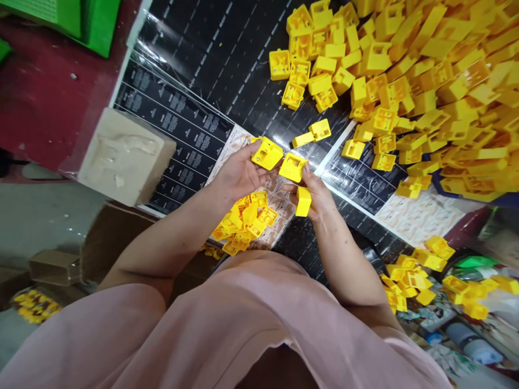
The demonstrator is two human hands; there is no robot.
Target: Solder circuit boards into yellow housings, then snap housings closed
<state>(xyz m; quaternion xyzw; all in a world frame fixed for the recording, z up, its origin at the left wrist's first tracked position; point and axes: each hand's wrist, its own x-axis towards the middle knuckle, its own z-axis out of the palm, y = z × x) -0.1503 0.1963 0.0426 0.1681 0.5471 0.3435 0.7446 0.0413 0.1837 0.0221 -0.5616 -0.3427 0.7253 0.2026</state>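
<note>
My left hand (238, 174) is closed around the edge of a small yellow plastic housing (267, 153), its thumb at the upper left side. Just to the right, my right hand (320, 195) grips a second yellow plastic housing (292, 167) between thumb and fingers. A third yellow plastic piece (303, 201) sits lower in the same hand, against the fingers. The two upper housings are close together but apart. Below my left hand lies a small heap of yellow pieces (245, 221) near the table's front edge. Two loose yellow pieces (312, 133) lie just beyond my hands.
A large pile of yellow housings (441, 81) covers the right side of the black sheeted table (203, 48). At the left stands a pale block (125, 154), with green plastic parts (97, 24) behind it. A cardboard box (54, 267) is on the floor; more yellow pieces (409, 278) lie at lower right.
</note>
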